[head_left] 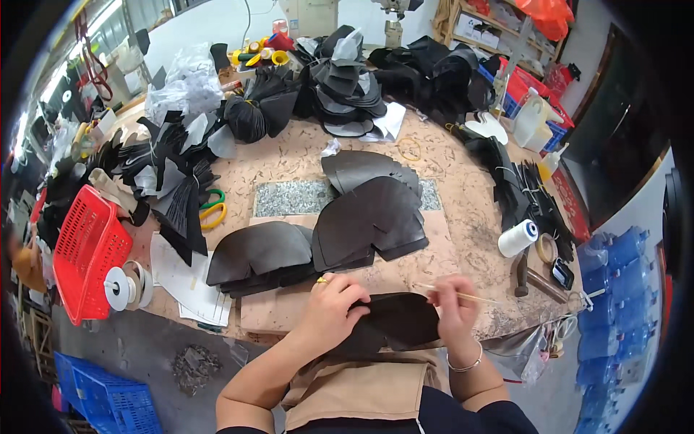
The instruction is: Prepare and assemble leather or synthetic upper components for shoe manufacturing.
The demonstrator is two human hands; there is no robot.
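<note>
A dark, curved leather-like piece [401, 318] lies at the table's near edge, in front of my apron. My left hand [329, 307], a ring on one finger, pinches the piece's left side between thumb and fingers. At its right end is my right hand [457, 307], closed round a thin pale stick [483, 299] that pokes out on both sides of the fingers. Beyond my hands, similar dark pieces lie in overlapping stacks: a left stack [260, 249], a middle stack [369, 220] and a farther stack [358, 170] partly covered by the middle one.
Bundled black pieces [343, 87] line the table's back. Left are a red basket [83, 246], white tape rolls [119, 289], paper patterns [181, 278] and scissors [213, 211]. Right are a thread cone [517, 239], a hammer [538, 281] and a tape roll [546, 248]. Blue-tinted bottles [614, 318] stand beyond.
</note>
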